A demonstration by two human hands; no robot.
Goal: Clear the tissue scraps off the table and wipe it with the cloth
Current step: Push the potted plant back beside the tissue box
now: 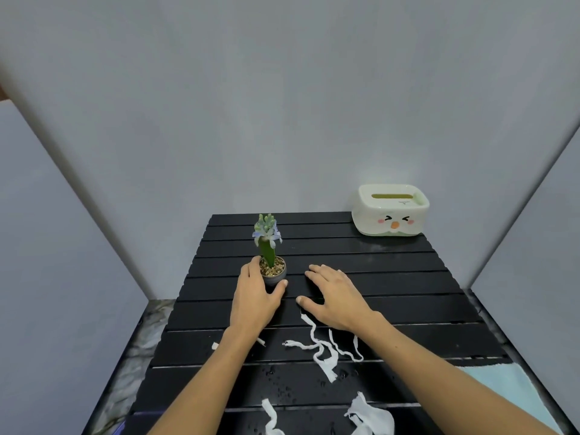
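Observation:
Several white tissue scraps lie in strips on the near half of the black slatted table, with more scraps at the front edge and a small one by my left wrist. A light blue cloth lies at the table's near right corner, partly under my right forearm. My left hand wraps around a small potted plant. My right hand rests flat on the table beside it, fingers spread, holding nothing.
A white tissue box with a cartoon face stands at the far right corner. Water droplets speckle the near slats. Grey walls enclose the table at the back and both sides. Mottled floor shows at the left.

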